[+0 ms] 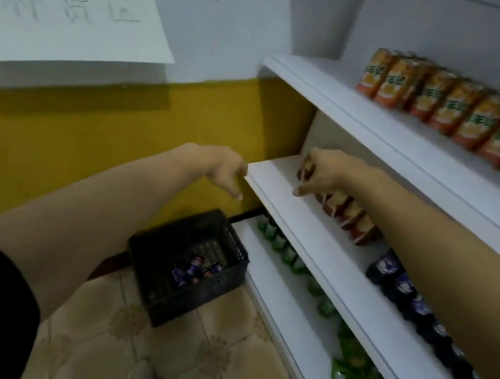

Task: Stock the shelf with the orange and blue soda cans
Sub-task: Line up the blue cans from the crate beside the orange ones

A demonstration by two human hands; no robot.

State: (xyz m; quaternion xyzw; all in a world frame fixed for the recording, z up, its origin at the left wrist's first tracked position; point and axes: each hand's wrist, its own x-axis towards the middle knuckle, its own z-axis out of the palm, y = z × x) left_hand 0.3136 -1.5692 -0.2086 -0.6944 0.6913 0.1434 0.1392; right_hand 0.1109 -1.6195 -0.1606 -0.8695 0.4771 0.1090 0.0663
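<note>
My right hand (325, 172) reaches onto the middle shelf (279, 177) and grips an orange soda can (305, 168) at the left end of a row of orange cans (350, 218). Further right on the same shelf stand blue cans (405, 288), partly hidden by my right forearm. My left hand (225, 170) hangs empty with fingers loose just left of the shelf's front corner. On the floor below stands a black basket (162, 299) holding a few blue cans (195, 271). The top shelf (337, 86) carries a long row of orange cans (453, 105).
Green bottles (282, 245) and green packets (348, 373) fill the lower shelf. A white paper sign (67, 16) hangs on the white and yellow wall to the left. The floor is beige patterned tile (219, 355).
</note>
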